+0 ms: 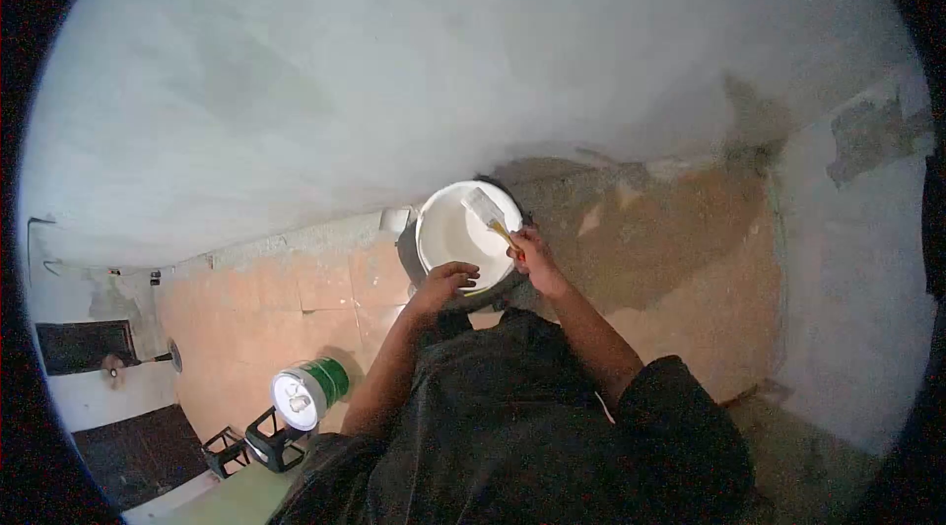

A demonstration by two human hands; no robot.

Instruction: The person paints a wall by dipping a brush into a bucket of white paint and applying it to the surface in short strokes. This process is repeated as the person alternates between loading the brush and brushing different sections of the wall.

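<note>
Right hand (533,259) has its grip round one brush (485,210) above one bucket (439,234), left hand (448,288) released

A broad, pale grey-white wall (394,52) spans the upper part of the view, its surface cloudy, with brownish stains (754,116) low down near the right-hand corner. There it meets a side wall (847,279), bluish grey, marked by a rough dark patch (867,141). The floor (256,308) is orange-tan, with thin straight seams towards its left end and browner, shadowed ground on the right. A rough grey strip (286,247) runs along the wall's foot. Beyond the floor's left edge are a dark rectangular panel (84,346) and black open frames (276,438). The light is dim and uneven.
</note>
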